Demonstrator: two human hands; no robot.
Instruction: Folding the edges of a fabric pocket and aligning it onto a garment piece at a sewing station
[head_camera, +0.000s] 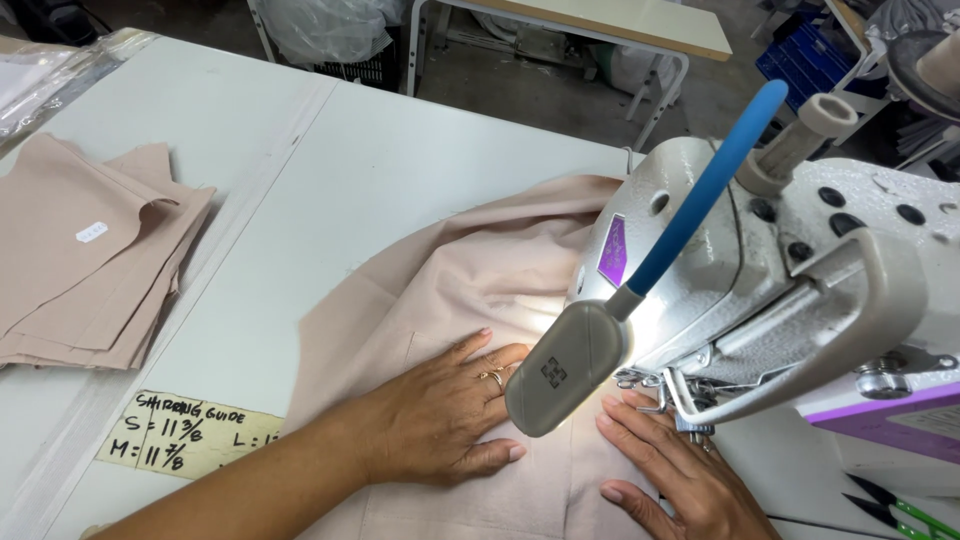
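Both hands flat on pink fabric at the sewing machine; stitching looks mid-run, my read.

Left hand (440, 420) is open, palm down, fingers spread on the pink fabric (450, 275), just left of the lamp head (565, 370). Right hand (675, 480) is also open and flat, pressing the same cloth right below the presser-foot area, fingertips near the needle zone; the needle itself is hidden by the lamp. Fabric lies under both hands, spreading up and back beneath the sewing machine (800, 260) arm. Seam progress can't be read: no stitch line visible. Stack of cut pink pieces (90, 260) sits well apart, far left on the worktop (330, 170), apparently still waiting. Paper guide label (185, 435) lies near the left forearm.
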